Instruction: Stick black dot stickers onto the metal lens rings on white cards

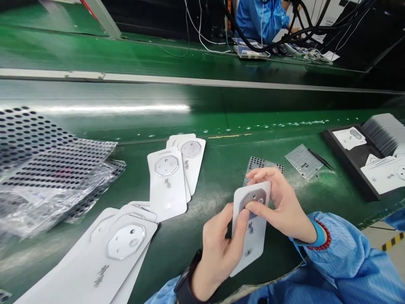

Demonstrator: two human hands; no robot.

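Note:
My left hand [223, 245] grips the left edge of a white phone back cover [257, 240], its thumb at the eight-sided silver camera area near the top. From the other side, my right hand [281, 207] presses its thumb onto that same area, with its fingers behind the cover's upper edge. The cover is tilted up above the green bench. Just behind my right hand lies a clear sheet with black dots [265, 164], partly hidden by the fingers. More covers [167, 185] lie in a small stack left of my hands, and a larger stack [126, 240] spreads nearer the front left.
Perforated plastic sheets [47, 156] and clear wrapping lie at the left. To the right are another dotted sheet [304, 162], thin black tweezers [320, 158] and a black tray [348, 164] holding covers. Across the bench a person in blue [262, 21] sits behind hanging cables.

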